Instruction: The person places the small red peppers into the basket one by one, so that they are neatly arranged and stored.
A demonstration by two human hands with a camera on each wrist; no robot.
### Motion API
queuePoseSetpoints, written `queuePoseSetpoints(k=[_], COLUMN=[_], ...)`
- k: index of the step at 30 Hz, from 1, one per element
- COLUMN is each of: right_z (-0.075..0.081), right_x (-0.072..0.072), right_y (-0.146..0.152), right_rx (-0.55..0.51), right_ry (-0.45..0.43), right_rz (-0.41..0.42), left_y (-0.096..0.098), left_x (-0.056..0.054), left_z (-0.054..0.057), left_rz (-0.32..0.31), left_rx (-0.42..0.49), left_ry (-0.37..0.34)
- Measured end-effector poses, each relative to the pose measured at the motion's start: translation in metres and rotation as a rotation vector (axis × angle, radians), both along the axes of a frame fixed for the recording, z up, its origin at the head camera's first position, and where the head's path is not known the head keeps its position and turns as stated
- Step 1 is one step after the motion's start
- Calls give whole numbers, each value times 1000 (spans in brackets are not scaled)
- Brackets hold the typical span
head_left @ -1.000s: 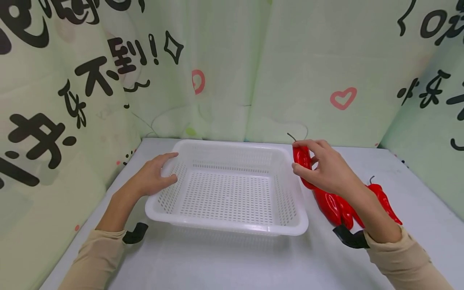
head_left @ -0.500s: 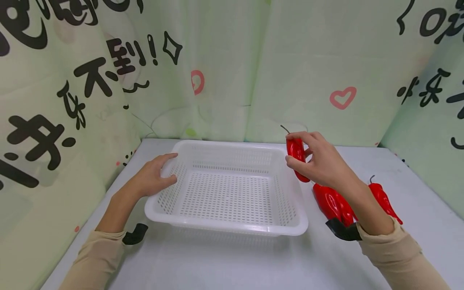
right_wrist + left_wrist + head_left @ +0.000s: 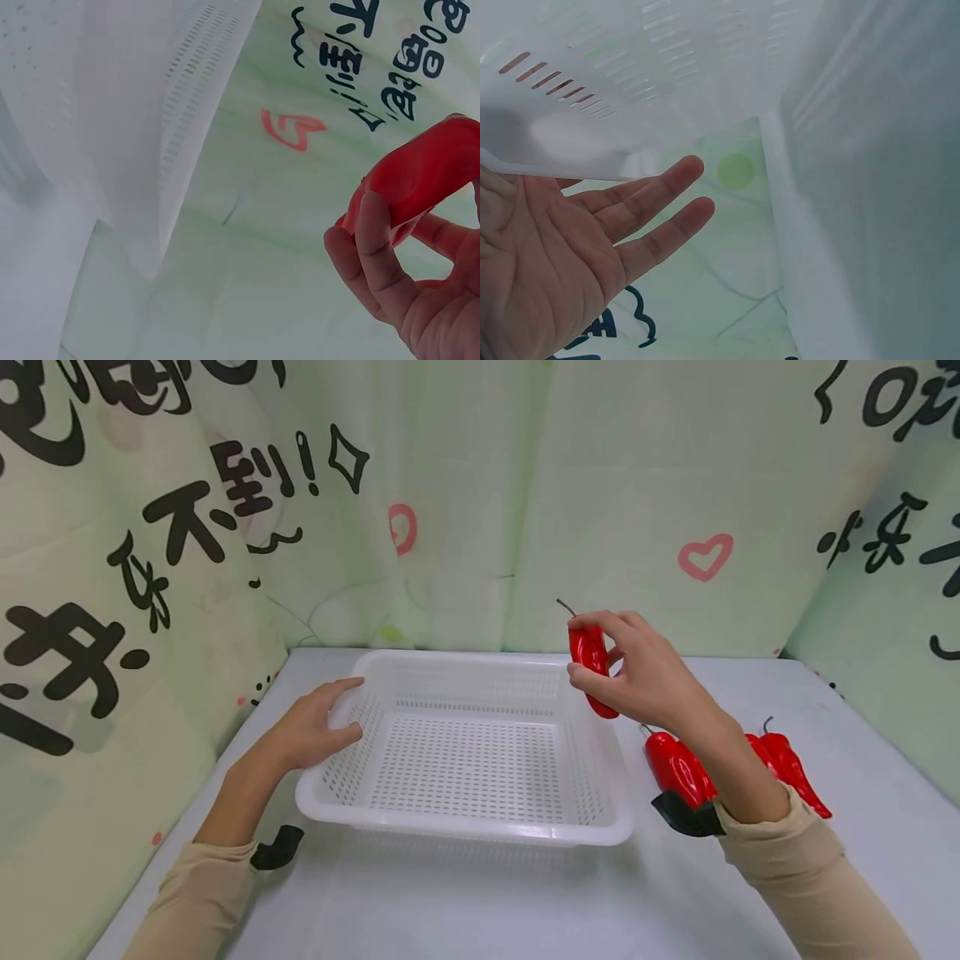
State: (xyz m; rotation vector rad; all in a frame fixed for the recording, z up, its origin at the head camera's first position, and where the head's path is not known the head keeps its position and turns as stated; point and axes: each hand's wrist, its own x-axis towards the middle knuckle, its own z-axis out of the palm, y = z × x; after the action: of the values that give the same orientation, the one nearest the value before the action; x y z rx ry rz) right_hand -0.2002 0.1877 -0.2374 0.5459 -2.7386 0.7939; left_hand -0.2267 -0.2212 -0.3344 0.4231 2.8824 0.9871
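Observation:
My right hand [image 3: 633, 668] pinches a long red chili pepper [image 3: 590, 653] between thumb and fingers, above the right rear of a white plastic basket [image 3: 465, 835]. The pepper's thin dark stem points up to the left. In the right wrist view the fingers curl against the glossy red pepper [image 3: 420, 169], which is cut off by the frame edge. My left hand [image 3: 311, 727] is at the basket's left rim, thumb and forefinger spread apart and overlapping the rim. The left wrist view has its fingers [image 3: 664, 240] extended, some partly hidden by the basket [image 3: 570, 161].
Several more red peppers [image 3: 671, 764] lie on the white table [image 3: 480, 902] right of the basket, partly hidden by my right forearm. A pale green curtain [image 3: 615, 527] with black lettering hangs behind and along both sides.
My right hand has lifted the pepper up and to the left, away from the other peppers and over the basket's right rear edge. My left hand has stayed at the rim.

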Motion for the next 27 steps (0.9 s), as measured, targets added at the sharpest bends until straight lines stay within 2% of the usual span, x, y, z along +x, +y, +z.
queuePoseSetpoints(k=[12,27], right_z=[8,4], right_x=[-9,-22], right_y=[-23,-52], right_rx=[-26,-45], right_ry=[11,-33], right_rz=[34,89], left_y=[0,0], left_x=[1,1], left_z=[0,0], left_rz=[-11,-24], left_rx=[-15,-5], left_ry=[-4,23])
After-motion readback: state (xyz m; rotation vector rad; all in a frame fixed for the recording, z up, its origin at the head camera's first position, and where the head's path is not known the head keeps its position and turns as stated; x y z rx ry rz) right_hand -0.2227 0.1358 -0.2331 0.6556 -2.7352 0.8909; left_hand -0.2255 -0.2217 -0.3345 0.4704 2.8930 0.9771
